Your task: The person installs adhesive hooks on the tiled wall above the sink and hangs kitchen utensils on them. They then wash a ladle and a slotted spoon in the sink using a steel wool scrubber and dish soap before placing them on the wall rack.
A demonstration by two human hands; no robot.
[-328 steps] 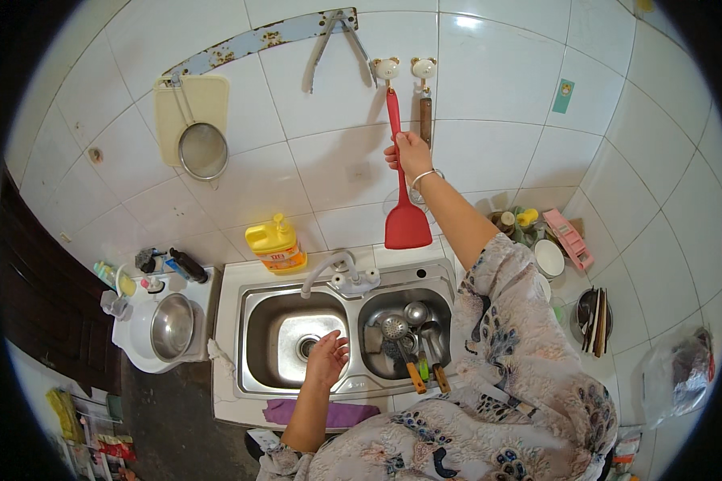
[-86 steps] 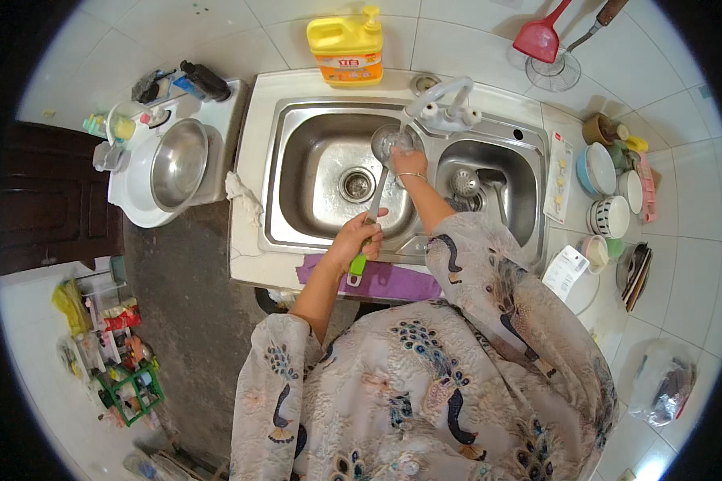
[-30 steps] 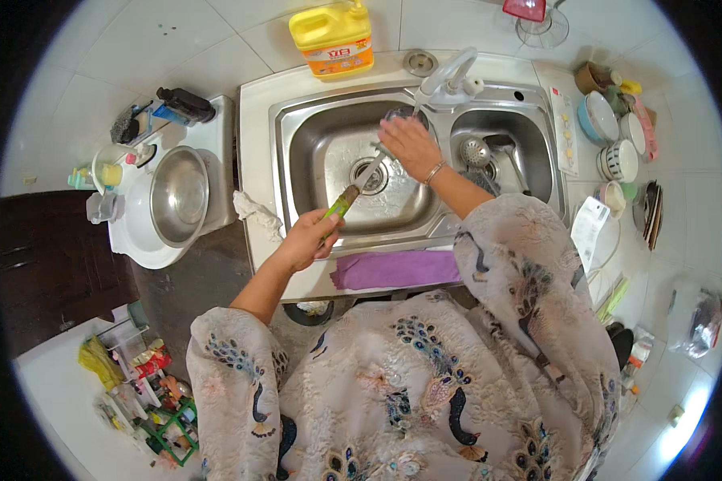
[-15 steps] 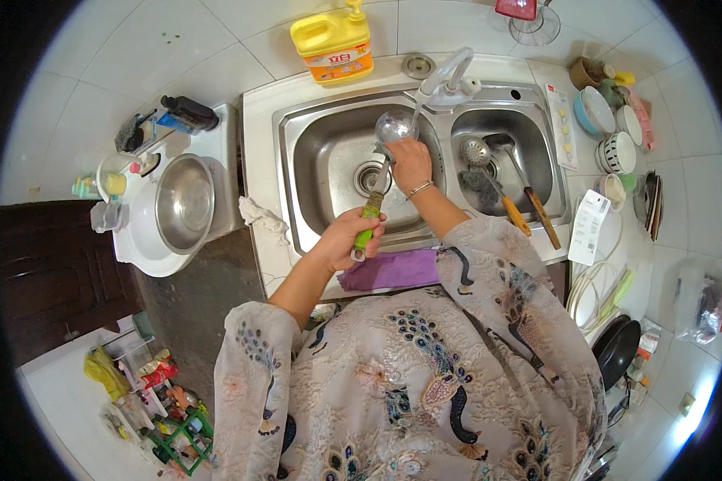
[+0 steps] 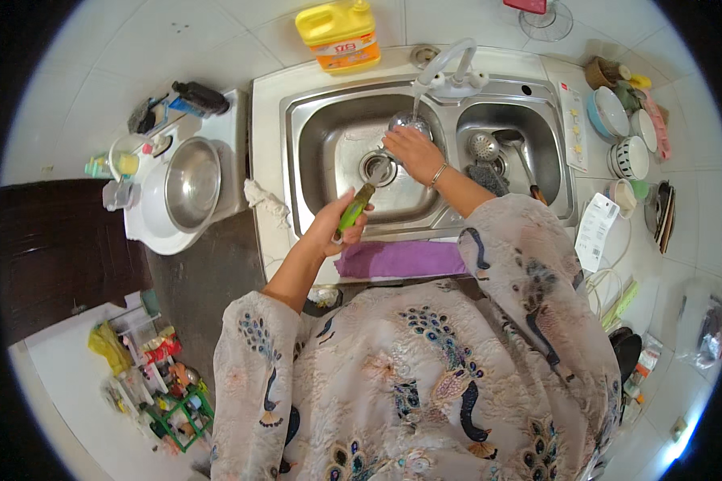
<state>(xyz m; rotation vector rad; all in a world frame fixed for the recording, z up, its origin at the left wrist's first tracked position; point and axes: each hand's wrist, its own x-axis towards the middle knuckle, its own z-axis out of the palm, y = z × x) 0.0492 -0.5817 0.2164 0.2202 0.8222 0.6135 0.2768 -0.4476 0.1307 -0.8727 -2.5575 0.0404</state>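
Note:
My left hand is closed around the green handle of a metal ladle. Its shaft slants away over the left sink basin, and the round bowl sits beneath water running from the white tap. My right hand lies at the near side of the ladle's bowl, fingers stretched out and palm down, covering part of it. A bracelet circles my right wrist. In the right basin are a slotted skimmer, a dark-headed utensil and a dark grey scrubber.
A yellow soap jug stands behind the sink. Stacked bowls line the right counter. On the left, a steel basin rests on a white stand. A purple cloth lies along the sink's front edge, and a white rag at its left.
My right hand has shifted from the ladle's neck onto its bowl, its fingers now straighter. My left hand and the handle have moved slightly left. The whole view has shifted a little.

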